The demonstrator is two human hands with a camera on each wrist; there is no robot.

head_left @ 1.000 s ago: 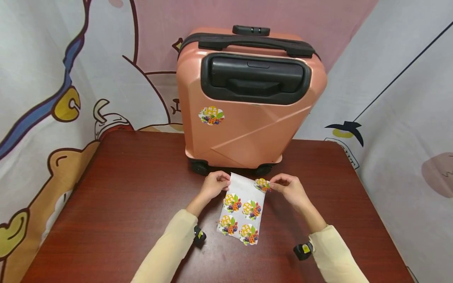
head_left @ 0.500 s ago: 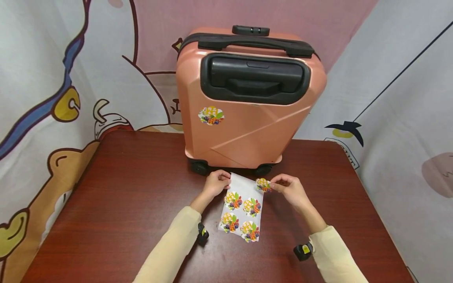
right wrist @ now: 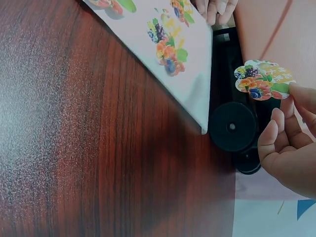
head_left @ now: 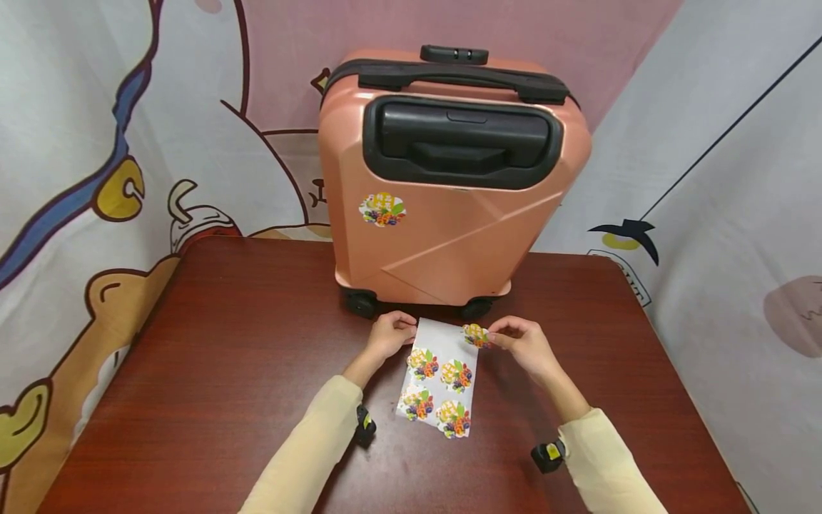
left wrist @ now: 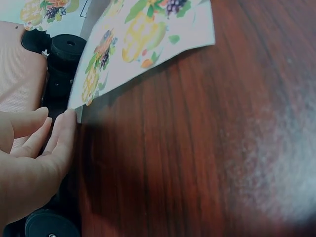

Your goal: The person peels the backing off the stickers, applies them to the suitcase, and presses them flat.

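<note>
A white sheet of fruit stickers (head_left: pixel 443 341) hangs just in front of the suitcase's wheels, several round-edged stickers on its lower part. My left hand (head_left: pixel 389 335) pinches its upper left corner; in the left wrist view the thumb (left wrist: pixel 64 138) meets that corner. A single loose fruit sticker (right wrist: pixel 264 79) is pinched at its edge by my right hand (head_left: pixel 523 343), clear of the sheet in the right wrist view. On the upright salmon-pink suitcase (head_left: pixel 443 235), one matching sticker (head_left: pixel 382 209) is stuck at the left, below the black handle recess.
The suitcase stands on black wheels (head_left: pixel 477 308) at the back of a dark red-brown wooden table (head_left: pixel 257 343). Patterned cartoon cloth (head_left: pixel 270 64) hangs behind and on both sides. Each wrist carries a small black camera (head_left: pixel 547 455).
The sheet's top edge dips slightly and its lower end has risen a little since a second ago. Both hands stay nearly in place, the right keeping its pinch on the loose sticker.
</note>
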